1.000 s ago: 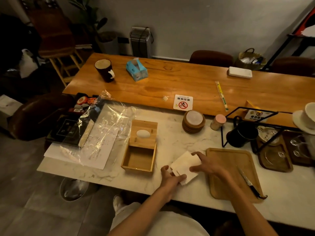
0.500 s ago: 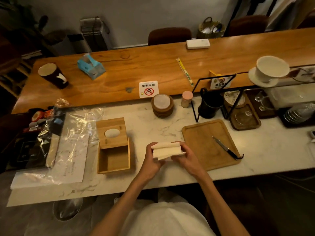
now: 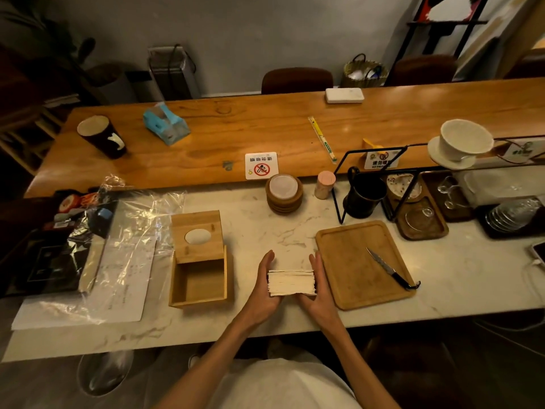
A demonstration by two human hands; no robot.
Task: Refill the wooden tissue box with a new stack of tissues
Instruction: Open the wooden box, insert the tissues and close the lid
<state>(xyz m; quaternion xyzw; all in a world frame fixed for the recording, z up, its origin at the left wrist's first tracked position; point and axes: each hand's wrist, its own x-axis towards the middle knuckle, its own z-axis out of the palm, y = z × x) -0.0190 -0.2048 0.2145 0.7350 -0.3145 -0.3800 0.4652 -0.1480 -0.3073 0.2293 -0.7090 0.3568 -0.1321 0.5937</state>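
A white stack of tissues [image 3: 291,282] is pressed between my two palms just above the marble counter. My left hand [image 3: 264,286] holds its left side and my right hand [image 3: 319,287] its right side, fingers straight. The wooden tissue box [image 3: 199,283] lies open and empty to the left of my hands. Its lid [image 3: 197,235], with an oval hole, rests on the box's far edge.
A clear plastic wrapper [image 3: 124,252] lies left of the box. A wooden tray [image 3: 354,278] with a small knife [image 3: 389,270] sits right of my hands. Wooden coasters [image 3: 283,196], a black wire rack [image 3: 380,184] and a dark mug [image 3: 364,197] stand behind.
The tissues lay loose on the counter under my hands; I picked them up and squared them into a neat stack between both palms. The camera view swung to the right.
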